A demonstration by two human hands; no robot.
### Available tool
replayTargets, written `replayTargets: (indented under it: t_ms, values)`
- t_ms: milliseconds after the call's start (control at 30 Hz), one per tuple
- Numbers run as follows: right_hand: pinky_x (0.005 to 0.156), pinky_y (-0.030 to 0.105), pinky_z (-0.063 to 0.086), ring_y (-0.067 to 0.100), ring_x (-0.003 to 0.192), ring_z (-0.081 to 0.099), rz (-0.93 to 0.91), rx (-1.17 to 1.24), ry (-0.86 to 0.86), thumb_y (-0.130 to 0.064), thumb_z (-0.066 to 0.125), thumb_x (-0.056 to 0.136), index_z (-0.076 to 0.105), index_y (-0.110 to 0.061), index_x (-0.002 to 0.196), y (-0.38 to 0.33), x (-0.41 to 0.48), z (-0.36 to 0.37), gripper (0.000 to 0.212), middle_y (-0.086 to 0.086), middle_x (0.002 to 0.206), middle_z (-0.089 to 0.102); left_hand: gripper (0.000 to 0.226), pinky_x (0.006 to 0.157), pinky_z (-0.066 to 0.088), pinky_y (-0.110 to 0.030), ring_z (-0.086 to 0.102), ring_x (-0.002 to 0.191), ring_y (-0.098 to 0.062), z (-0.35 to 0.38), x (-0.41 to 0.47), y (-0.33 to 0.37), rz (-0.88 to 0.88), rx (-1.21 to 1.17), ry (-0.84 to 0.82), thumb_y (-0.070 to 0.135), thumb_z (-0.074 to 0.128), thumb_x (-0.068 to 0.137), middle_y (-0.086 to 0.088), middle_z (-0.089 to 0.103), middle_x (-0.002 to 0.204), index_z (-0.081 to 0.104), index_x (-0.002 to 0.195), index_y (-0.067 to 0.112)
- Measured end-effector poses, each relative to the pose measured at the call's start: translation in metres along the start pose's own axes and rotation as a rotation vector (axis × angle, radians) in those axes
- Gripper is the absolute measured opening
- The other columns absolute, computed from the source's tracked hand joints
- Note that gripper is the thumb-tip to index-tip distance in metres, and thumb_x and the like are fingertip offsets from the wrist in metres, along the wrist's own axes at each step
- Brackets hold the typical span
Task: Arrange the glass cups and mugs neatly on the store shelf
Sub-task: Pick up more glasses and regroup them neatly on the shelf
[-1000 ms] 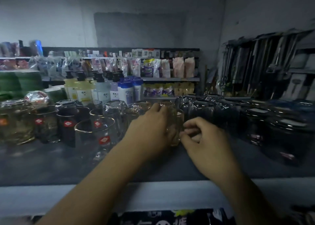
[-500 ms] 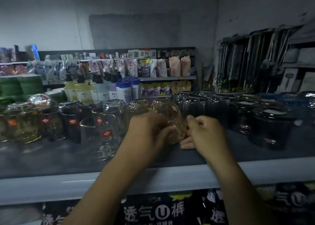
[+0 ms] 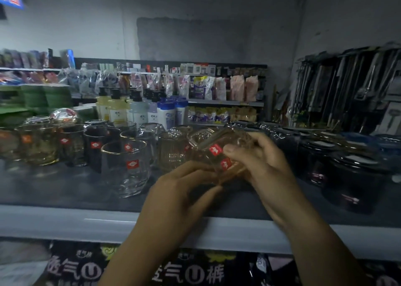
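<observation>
Lifted cup (image 3: 214, 153) off shelf (image 3: 65, 222), now tilted; left hand (image 3: 184, 190) curled beneath, right hand (image 3: 260, 166) pinching side; still unplaced.

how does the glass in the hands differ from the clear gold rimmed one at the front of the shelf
The held glass is tilted, gripped by the left hand and right hand; the gold-rimmed glass stands upright on the shelf, untouched. The held glass is amber-tinted and textured; the gold-rimmed glass is colourless with a gold rim. Both carry red stickers.
</observation>
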State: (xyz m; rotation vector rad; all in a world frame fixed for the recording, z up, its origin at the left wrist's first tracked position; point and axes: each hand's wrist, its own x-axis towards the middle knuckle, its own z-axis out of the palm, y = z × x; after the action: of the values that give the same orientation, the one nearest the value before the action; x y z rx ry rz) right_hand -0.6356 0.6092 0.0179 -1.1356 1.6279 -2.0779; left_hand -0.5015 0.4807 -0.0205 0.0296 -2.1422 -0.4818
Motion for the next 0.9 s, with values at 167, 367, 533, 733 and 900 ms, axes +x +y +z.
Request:
replayTargets:
  t_ms: [167,367,533,733,900]
  values:
    - [0.084,0.029,0.054,0.008,0.099,0.066,-0.189,-0.570,0.087,-0.044,0.085,0.077,0.055,-0.038,0.116,0.000,0.015,0.007,0.050,-0.011,0.113,0.067,0.009,0.072,0.055,-0.026,0.067,0.085,0.000,-0.014,-0.008,-0.007,-0.102,0.074,0.075,0.026,0.069,0.095,0.018,0.068,0.092,0.074,0.102,0.029]
    - [0.094,0.022,0.040,0.008,0.116,0.050,-0.208,-0.957,-0.032,-0.046,0.083,0.077,0.050,-0.032,0.131,0.013,0.022,0.018,0.064,-0.008,0.130,0.045,0.012,0.068,0.052,-0.020,0.065,0.079,-0.002,-0.014,-0.007,-0.010,-0.143,0.081,0.129,0.018,0.072,0.091,0.015,0.065,0.088,0.071,0.100,0.025]
    - [0.091,0.033,0.050,0.017,0.119,0.052,-0.254,-1.179,-0.014,-0.059,0.076,0.076,0.050,-0.034,0.135,0.019,0.027,0.022,0.069,-0.008,0.131,0.047,0.017,0.061,0.046,-0.024,0.053,0.069,-0.007,-0.022,0.001,-0.013,-0.075,0.281,0.134,0.028,0.064,0.092,0.006,0.056,0.103,0.068,0.107,0.020]
    - [0.101,0.039,0.045,0.020,0.126,0.036,-0.323,-1.341,0.002,-0.069,0.064,0.080,0.049,-0.029,0.141,0.020,0.023,0.023,0.075,-0.003,0.131,0.044,0.035,0.069,0.055,-0.041,0.060,0.092,-0.030,-0.060,0.041,-0.010,0.037,0.706,0.000,0.044,0.052,0.092,-0.005,0.061,0.113,0.068,0.113,0.021]
    - [0.096,0.027,0.039,0.013,0.116,0.033,-0.287,-1.205,-0.002,-0.054,0.073,0.084,0.057,-0.021,0.125,0.016,0.028,0.022,0.055,-0.002,0.117,0.036,0.046,0.100,0.049,-0.039,0.060,0.113,-0.020,-0.082,0.088,-0.017,-0.014,0.857,-0.344,0.056,0.055,0.093,0.001,0.059,0.131,0.061,0.129,0.028]
